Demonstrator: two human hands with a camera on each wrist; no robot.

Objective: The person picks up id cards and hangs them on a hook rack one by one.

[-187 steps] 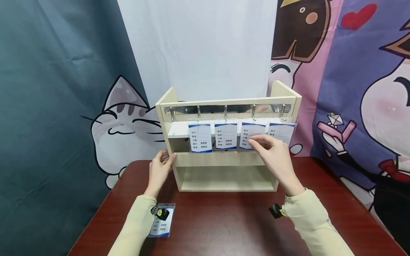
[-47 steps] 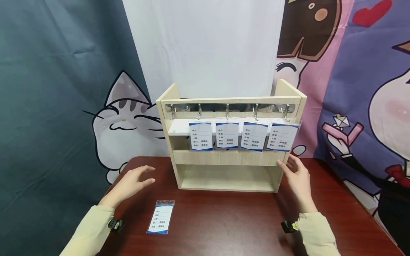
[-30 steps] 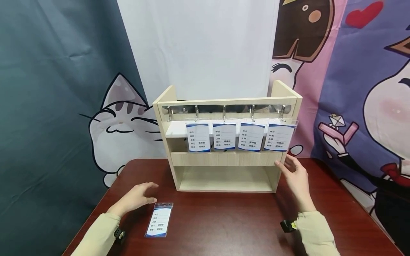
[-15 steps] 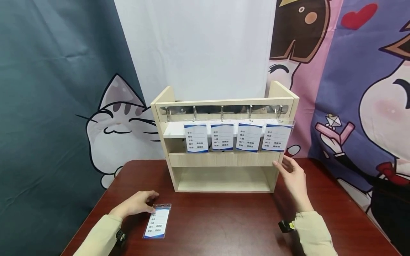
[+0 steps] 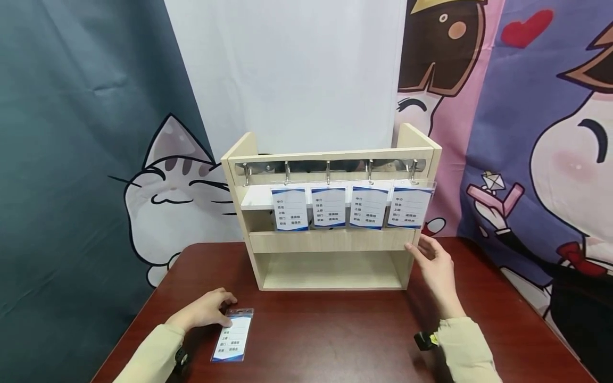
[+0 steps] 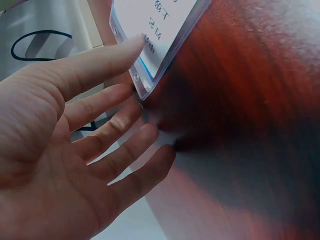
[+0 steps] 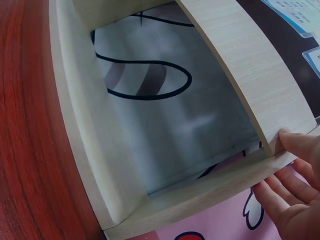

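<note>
A clear-sleeved name badge (image 5: 232,341) with blue-trimmed paper lies flat on the table at front left. My left hand (image 5: 206,310) reaches over its top end. In the left wrist view the thumb (image 6: 127,55) overlaps the badge face, and the loosely extended fingers lie right at its corner. My right hand (image 5: 435,268) holds the right side panel of a pale wooden shelf (image 5: 330,242); in the right wrist view its thumb is on the front board and its fingers are outside the panel. Several similar badges hang side by side from the metal hook rail (image 5: 306,167).
The leftmost hook (image 5: 246,173) carries no badge. The shelf stands at the back of the dark red table (image 5: 330,335). Behind it hang a white cloth (image 5: 292,74) and cartoon-printed curtains (image 5: 498,133).
My right hand left the hanging badges for the shelf's right side. My left hand left the shelf's left side and came down to the badge on the table.
</note>
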